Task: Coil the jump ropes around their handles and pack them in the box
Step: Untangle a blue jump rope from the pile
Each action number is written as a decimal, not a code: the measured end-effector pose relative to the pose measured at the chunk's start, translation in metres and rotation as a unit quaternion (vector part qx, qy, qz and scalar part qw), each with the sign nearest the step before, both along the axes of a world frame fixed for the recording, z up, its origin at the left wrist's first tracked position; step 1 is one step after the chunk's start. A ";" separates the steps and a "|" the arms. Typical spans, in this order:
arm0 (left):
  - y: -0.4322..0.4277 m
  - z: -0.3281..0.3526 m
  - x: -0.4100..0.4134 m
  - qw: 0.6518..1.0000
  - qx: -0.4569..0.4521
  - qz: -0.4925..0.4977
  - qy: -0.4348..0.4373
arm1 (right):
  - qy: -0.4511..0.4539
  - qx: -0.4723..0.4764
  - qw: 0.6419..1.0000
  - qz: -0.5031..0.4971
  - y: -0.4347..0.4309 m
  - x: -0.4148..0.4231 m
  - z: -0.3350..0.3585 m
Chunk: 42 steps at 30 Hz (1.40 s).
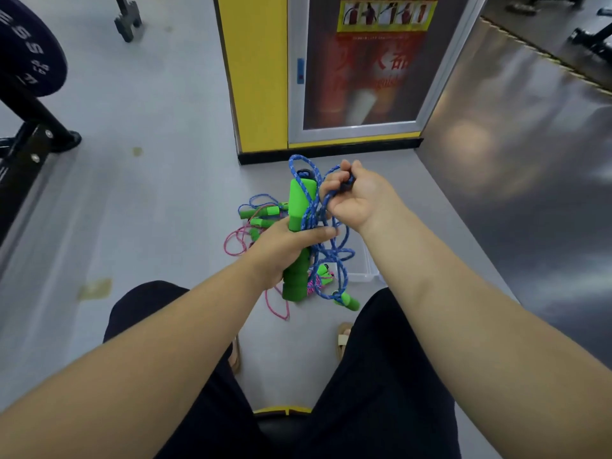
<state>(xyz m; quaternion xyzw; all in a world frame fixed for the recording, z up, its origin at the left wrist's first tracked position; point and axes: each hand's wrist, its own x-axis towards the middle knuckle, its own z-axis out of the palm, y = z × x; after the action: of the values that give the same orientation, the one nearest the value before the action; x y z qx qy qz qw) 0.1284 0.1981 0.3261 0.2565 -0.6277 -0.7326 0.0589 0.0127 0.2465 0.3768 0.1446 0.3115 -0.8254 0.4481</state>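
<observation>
My left hand (284, 246) grips the green foam handles (299, 207) of a jump rope, held upright above the floor. Its blue rope (331, 256) hangs in loose loops around the handles and below my hands. My right hand (354, 197) pinches a bundle of that blue rope just right of the handles' top. On the floor beyond lie more ropes with green handles (265, 215) and a pink rope (236, 241). A clear plastic box (366, 271) sits on the floor under my hands, mostly hidden; another green handle (347, 301) lies near it.
A yellow pillar with a glass-fronted fire-extinguisher cabinet (357, 71) stands ahead. A weight plate and black rack (26, 77) are at the left. A shiny dark wall (530, 160) runs along the right. My knees and sandalled feet are below.
</observation>
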 end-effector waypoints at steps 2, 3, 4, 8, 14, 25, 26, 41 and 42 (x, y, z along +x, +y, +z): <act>0.002 0.001 -0.003 1.000 0.024 0.002 0.014 | -0.013 -0.007 1.000 -0.026 -0.003 0.000 0.002; 0.003 0.003 -0.005 1.000 0.024 0.006 0.011 | -0.009 -0.012 0.999 -0.028 -0.003 0.001 0.004; 0.004 0.008 -0.007 1.000 0.016 0.021 0.003 | 0.003 -0.017 0.999 -0.035 -0.001 -0.001 0.006; 0.003 0.024 -0.015 0.995 0.039 0.092 -0.008 | 0.182 0.087 0.979 -0.013 0.024 -0.019 -0.007; 0.005 0.046 -0.020 0.982 0.160 0.103 -0.001 | 0.408 0.332 0.797 0.296 0.071 0.000 -0.088; -0.033 0.056 0.002 0.942 0.169 0.279 0.076 | 0.447 0.387 0.676 0.440 0.077 0.040 -0.131; -0.039 0.048 0.008 0.947 0.110 0.298 0.055 | 0.415 0.395 0.714 0.402 0.076 0.034 -0.129; 0.001 -0.025 0.023 0.998 -0.067 -0.009 -0.013 | 0.134 0.205 0.959 0.139 0.034 0.009 -0.056; 0.002 -0.024 0.021 0.999 -0.041 -0.005 -0.008 | 0.100 0.176 0.972 0.117 0.035 0.010 -0.056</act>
<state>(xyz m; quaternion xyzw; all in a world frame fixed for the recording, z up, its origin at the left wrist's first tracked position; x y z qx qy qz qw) 0.1499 0.1997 0.3017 0.2564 -0.6590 -0.7045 0.0611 0.0225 0.2811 0.3212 0.1006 0.5093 -0.7098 0.4760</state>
